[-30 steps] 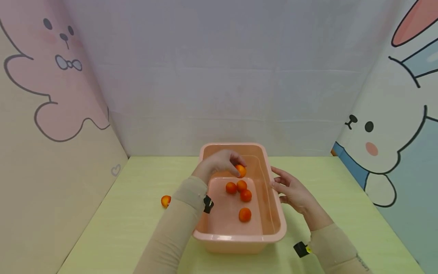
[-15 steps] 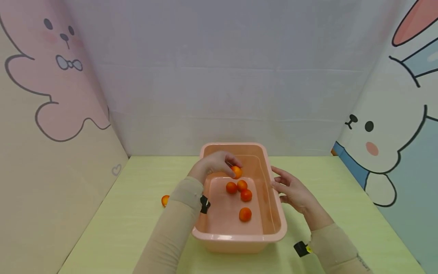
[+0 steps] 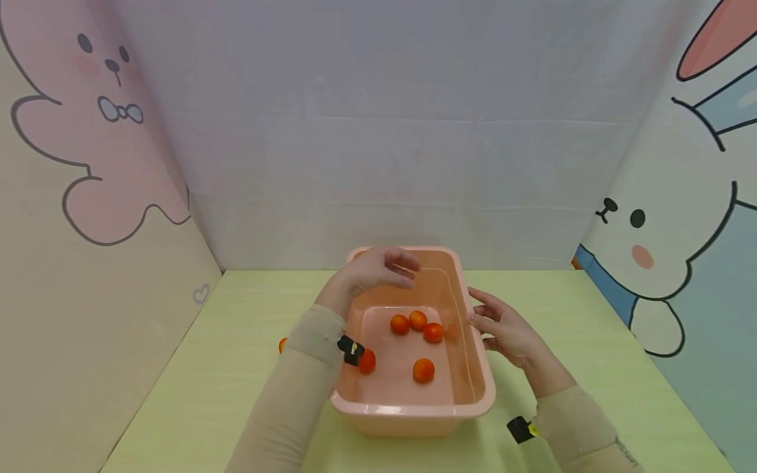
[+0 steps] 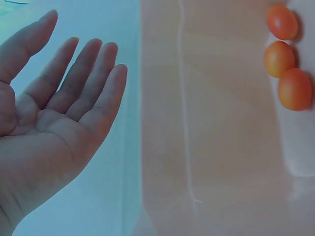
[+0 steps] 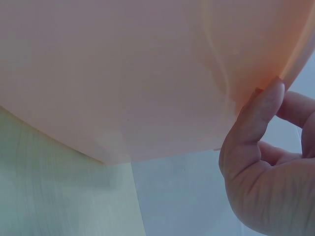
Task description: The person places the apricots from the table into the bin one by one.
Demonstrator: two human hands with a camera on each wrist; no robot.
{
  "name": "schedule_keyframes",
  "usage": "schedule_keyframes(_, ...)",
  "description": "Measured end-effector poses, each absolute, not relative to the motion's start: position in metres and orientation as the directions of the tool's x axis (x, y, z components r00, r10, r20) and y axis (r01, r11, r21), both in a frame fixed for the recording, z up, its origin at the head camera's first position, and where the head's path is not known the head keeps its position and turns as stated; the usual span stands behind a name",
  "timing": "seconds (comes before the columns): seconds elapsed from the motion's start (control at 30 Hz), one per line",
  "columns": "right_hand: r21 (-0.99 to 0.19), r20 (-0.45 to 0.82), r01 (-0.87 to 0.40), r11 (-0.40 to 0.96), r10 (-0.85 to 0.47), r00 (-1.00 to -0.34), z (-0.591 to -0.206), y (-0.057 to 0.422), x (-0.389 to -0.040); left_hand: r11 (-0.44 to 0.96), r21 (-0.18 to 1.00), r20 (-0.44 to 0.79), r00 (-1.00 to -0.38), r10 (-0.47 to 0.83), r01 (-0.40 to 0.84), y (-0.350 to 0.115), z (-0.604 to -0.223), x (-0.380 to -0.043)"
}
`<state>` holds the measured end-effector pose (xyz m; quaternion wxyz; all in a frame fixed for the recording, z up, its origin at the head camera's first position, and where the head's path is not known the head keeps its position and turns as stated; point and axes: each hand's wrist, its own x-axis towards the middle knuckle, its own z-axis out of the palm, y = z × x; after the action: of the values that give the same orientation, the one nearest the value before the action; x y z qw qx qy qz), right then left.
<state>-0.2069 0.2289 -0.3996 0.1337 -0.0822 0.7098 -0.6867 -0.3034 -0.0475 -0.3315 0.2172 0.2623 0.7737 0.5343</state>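
Several orange-red, smooth, round fruits (image 3: pixel 423 370) like small tomatoes lie spread over the floor of a pink plastic tub (image 3: pixel 414 412). One fruit (image 3: pixel 367 361) is partly covered by the left wrist's black camera. Above the tub's far left part, my left hand (image 3: pixel 381 268) holds nothing; its fingers are loosely bent. In the left wrist view the palm and fingers (image 4: pixel 83 91) are bare beside the tub wall. My right hand (image 3: pixel 503 328) touches the tub's right rim from outside, its thumb (image 5: pixel 253 118) against the outer side in the right wrist view.
Outside the tub, another fruit (image 3: pixel 282 345) lies on the pale yellow-green table (image 3: pixel 225 394), mostly hidden behind the left sleeve. A white cloth wall (image 3: pixel 378 131) stands behind the table, with cartoon-printed panels on the left and right.
My left hand has let go of the fruit it held over the tub and moved slightly up. One fruit now shows near the tub's left wall. The right hand has stayed put.
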Motion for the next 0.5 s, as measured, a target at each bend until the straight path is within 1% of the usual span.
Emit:
schedule_keyframes(0.1,-0.997,-0.079,0.068,0.048,-0.296,-0.952,-0.4,0.228,-0.208,0.252,0.944,0.007,-0.775,0.633,0.215,-0.052,-0.319,-0.3)
schedule_keyframes(0.3,-0.997,-0.075,0.062,0.053,-0.299,-0.951,-0.401,0.229,-0.209,0.159,0.944,0.121,-0.751,0.649,0.289,-0.064,-0.293,-0.292)
schedule_keyframes(0.5,-0.997,-0.076,0.064,0.05,-0.297,-0.952,-0.403,0.229,-0.21,0.103,0.933,0.208,-0.75,0.628,0.345,-0.086,-0.275,-0.285)
